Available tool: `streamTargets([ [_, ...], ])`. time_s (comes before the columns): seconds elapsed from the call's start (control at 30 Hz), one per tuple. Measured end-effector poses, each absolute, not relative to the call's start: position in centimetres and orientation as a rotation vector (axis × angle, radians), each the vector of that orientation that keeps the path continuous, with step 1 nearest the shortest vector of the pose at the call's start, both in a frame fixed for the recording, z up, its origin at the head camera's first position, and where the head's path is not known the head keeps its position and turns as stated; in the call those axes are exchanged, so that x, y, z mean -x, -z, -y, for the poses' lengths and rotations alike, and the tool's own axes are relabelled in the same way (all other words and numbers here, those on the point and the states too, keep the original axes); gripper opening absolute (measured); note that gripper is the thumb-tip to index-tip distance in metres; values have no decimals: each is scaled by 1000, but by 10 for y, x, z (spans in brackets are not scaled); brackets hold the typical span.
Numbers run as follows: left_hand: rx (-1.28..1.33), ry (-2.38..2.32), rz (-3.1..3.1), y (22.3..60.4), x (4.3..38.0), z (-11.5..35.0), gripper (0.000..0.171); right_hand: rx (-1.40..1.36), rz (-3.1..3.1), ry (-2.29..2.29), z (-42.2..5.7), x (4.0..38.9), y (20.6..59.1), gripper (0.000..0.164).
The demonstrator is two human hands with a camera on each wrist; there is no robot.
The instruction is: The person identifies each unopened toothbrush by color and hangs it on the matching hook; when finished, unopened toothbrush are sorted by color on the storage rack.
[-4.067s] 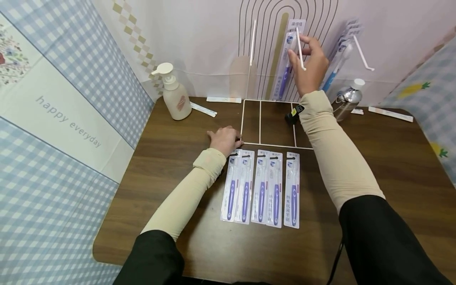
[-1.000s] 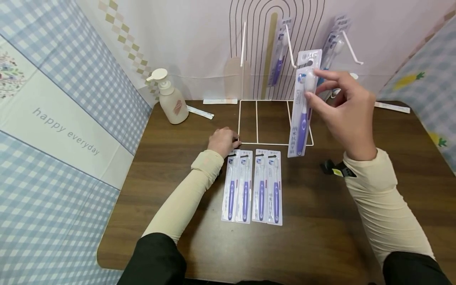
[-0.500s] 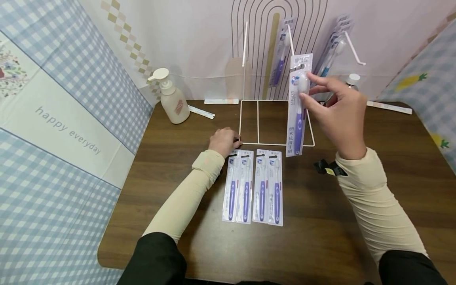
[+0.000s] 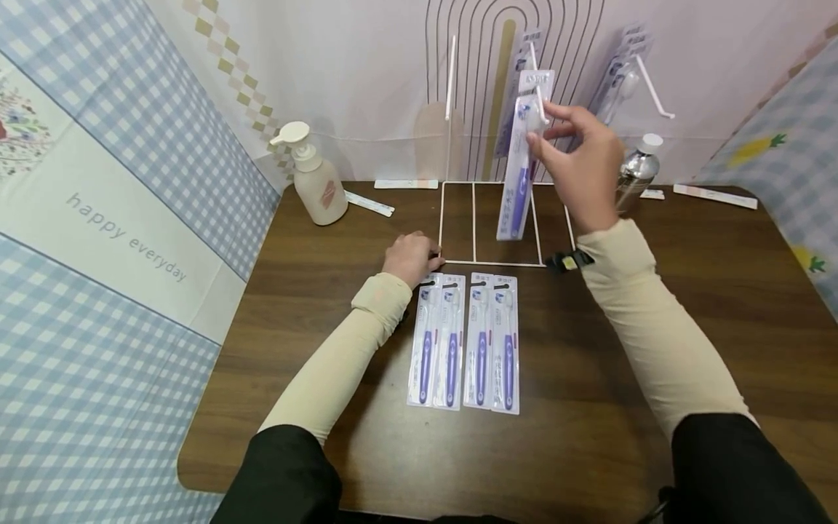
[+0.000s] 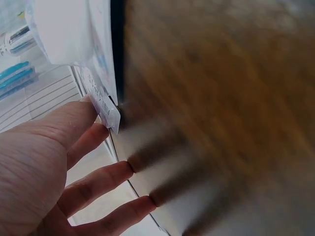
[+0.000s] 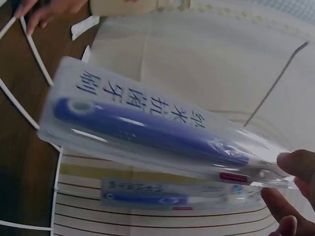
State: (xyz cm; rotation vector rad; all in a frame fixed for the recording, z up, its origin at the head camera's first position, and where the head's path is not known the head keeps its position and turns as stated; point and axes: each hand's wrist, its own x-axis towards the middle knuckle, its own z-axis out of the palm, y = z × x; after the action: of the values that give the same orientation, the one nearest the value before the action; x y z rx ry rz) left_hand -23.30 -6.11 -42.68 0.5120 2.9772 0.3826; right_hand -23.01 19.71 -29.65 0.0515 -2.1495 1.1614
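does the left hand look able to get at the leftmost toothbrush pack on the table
Probably yes: the left hand rests on the table right by the top end of the leftmost toothbrush pack, whose lower part lies uncovered.

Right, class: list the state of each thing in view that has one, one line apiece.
Purple toothbrush in clear pack, pinched roughly upright by right hand
Four purple toothbrushes in clear packs, flat on brown wood-grain table
Purple toothbrush pack behind, hanging
Clear plastic packs at right, hanging, partly hidden
White wire hook at left, bare
Cream pump bottle, upright
Silver bottle, upright, white cap on
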Motion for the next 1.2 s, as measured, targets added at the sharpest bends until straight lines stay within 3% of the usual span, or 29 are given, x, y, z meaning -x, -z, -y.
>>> streamTargets([
  [0.27,-528,-371,-2974,425,233,58,31,131,2166,-1179,-201,291,295,40],
  [0.53,-555,-361,-2977,425,235,55,32,231,2224,-1176,-206,316,294,41],
  [0.93,-581,-358,-2986,424,238,55,31,225,2187,-1169,-207,312,292,44],
  [1.2,-558,-369,-2977,425,233,63,31,62,2142,-1240,-202,266,317,28],
])
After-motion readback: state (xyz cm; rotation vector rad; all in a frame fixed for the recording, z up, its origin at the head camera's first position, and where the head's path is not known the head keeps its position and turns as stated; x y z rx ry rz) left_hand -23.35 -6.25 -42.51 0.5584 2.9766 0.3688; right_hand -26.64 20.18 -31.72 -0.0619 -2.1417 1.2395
